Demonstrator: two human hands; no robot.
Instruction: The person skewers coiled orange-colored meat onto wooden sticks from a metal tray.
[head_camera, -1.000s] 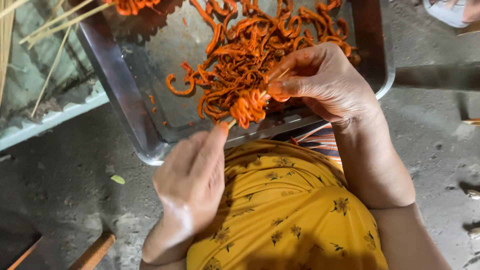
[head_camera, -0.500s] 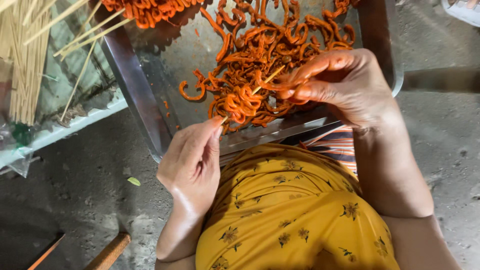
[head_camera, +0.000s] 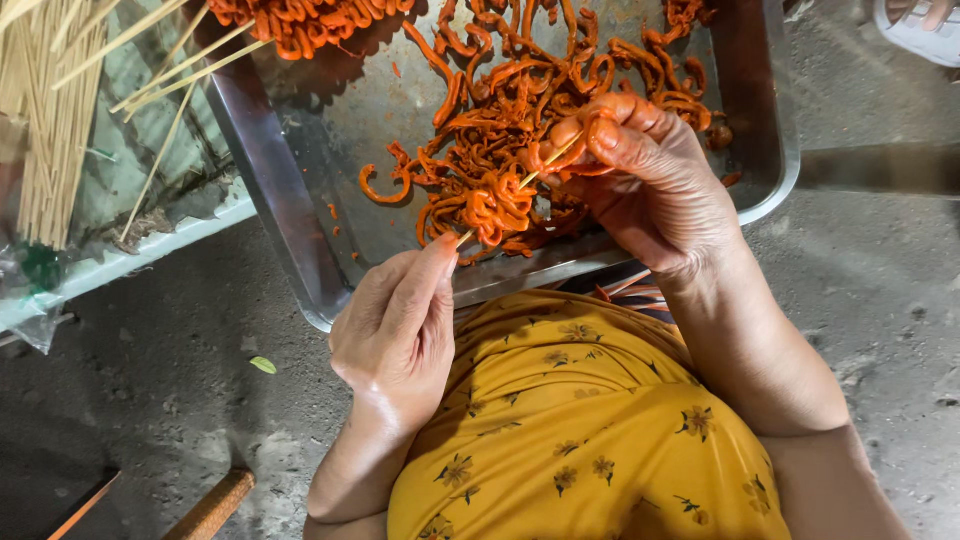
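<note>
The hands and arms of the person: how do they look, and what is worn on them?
Both the left hand and the right hand are bare: no gloves, rings or watch visible. The forearms are uncovered, no sleeves showing. The person wears a yellow garment with a small flower print.

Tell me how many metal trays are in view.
1: a metal tray of orange strips sits ahead of both hands. Left hand holds the skewer end; right hand threads. Others may lie out of frame.
</note>
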